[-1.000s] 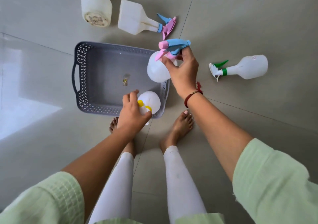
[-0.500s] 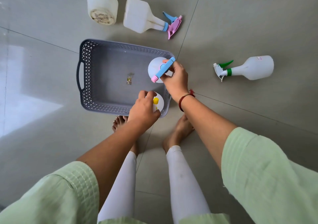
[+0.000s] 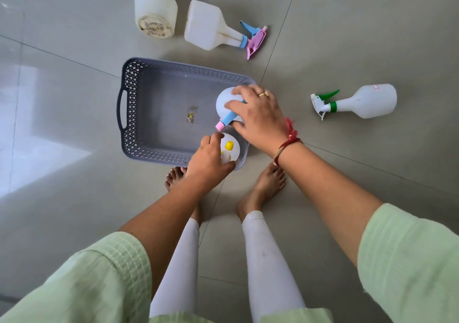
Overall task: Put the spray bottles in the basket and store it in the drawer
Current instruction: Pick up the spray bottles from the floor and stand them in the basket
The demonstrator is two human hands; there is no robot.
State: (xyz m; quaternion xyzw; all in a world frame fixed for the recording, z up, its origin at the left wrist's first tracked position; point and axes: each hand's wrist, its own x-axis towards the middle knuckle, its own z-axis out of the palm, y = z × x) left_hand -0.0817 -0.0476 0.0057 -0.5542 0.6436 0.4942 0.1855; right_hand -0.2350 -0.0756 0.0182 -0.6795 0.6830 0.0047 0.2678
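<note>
A grey perforated basket (image 3: 139, 104) sits on the tiled floor in front of my bare feet. My right hand (image 3: 255, 116) grips a white spray bottle with a blue and pink head (image 3: 224, 99), standing upright inside the basket's right end. My left hand (image 3: 208, 161) holds a white bottle with a yellow head (image 3: 229, 148), upright in the basket's near right corner. On the floor lie a green-headed spray bottle (image 3: 365, 101) to the right, a square bottle with a pink and blue head (image 3: 211, 29) beyond the basket, and a round white bottle (image 3: 155, 9) beside it.
A small scrap (image 3: 190, 116) lies on the basket's bottom. My feet (image 3: 263, 186) stand just behind the basket's near wall. Grey floor tiles (image 3: 347, 37) surround everything, with a bright light patch at the left.
My right hand has lowered the blue and pink bottle from above the rim into the basket's right end. My left hand has set the yellow-headed bottle down in the near corner.
</note>
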